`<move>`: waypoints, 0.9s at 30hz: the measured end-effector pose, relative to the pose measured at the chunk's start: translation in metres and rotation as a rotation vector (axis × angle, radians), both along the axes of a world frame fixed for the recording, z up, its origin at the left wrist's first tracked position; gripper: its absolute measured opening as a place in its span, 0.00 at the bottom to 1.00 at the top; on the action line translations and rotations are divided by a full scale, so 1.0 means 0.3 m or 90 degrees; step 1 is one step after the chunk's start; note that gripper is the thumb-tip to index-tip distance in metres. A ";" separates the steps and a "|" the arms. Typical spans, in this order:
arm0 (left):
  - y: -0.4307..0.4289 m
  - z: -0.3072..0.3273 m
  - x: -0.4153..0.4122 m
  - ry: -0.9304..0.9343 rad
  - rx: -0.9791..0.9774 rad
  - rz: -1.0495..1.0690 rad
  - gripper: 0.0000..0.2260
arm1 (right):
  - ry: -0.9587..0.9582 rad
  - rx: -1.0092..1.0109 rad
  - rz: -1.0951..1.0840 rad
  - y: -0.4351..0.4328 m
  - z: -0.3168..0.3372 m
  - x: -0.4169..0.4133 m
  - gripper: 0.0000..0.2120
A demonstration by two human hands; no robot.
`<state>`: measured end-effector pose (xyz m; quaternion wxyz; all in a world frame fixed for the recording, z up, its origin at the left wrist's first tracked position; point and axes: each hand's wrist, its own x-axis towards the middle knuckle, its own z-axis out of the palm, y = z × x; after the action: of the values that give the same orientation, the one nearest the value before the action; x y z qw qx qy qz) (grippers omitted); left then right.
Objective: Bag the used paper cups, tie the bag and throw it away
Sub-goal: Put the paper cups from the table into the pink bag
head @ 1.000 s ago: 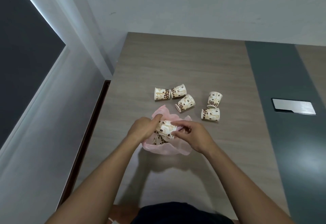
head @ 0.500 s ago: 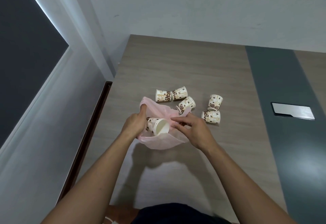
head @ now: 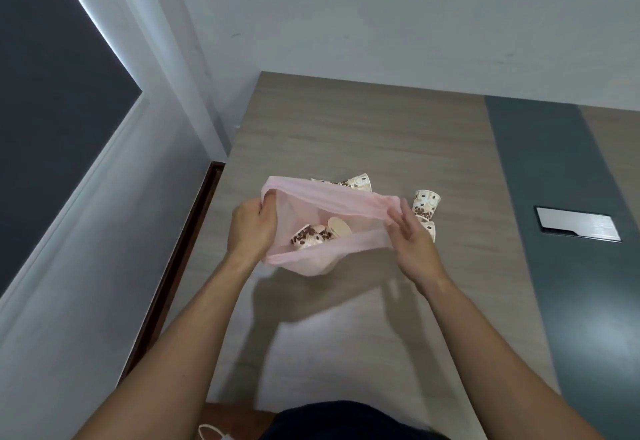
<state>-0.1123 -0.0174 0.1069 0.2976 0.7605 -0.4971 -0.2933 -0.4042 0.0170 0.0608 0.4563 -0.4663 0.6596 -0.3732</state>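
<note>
A thin pink plastic bag [head: 332,204] hangs lifted above the table with its mouth stretched wide. My left hand [head: 251,228] grips the bag's left rim. My right hand [head: 410,233] holds the right rim, fingers partly extended. Inside the bag lie two paper cups [head: 313,237] with a brown bean print. A loose cup [head: 425,203] stands on the table just beyond my right hand, with another [head: 430,229] partly hidden behind it. Other cups [head: 356,182] peek out past the bag's far rim.
The wooden table [head: 363,134] butts against a white wall at the back and has a dark grey strip on the right. A phone [head: 577,229] lies flat on that strip. The table's left edge drops off beside a window wall.
Both hands lifted the bag and pulled its mouth wide apart. The cup my right hand was pushing in now lies inside the bag.
</note>
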 end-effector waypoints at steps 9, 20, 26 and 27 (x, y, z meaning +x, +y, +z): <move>0.002 0.097 -0.044 0.101 0.018 -0.052 0.24 | 0.057 0.192 0.014 0.017 -0.047 0.107 0.53; 0.073 0.022 -0.075 0.083 0.120 -0.065 0.26 | 0.067 -0.132 0.191 0.125 -0.035 0.390 0.03; 0.054 0.041 -0.066 0.146 0.088 -0.007 0.23 | 0.217 0.153 0.543 0.131 -0.100 0.382 0.25; 0.046 0.040 -0.055 0.155 0.080 0.003 0.23 | 0.250 0.249 0.602 0.141 -0.125 0.367 0.37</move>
<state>-0.1286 -0.0035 0.1190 0.3085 0.7375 -0.4359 -0.4133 -0.2940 0.0592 0.0233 0.5206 -0.6791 0.5084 0.0965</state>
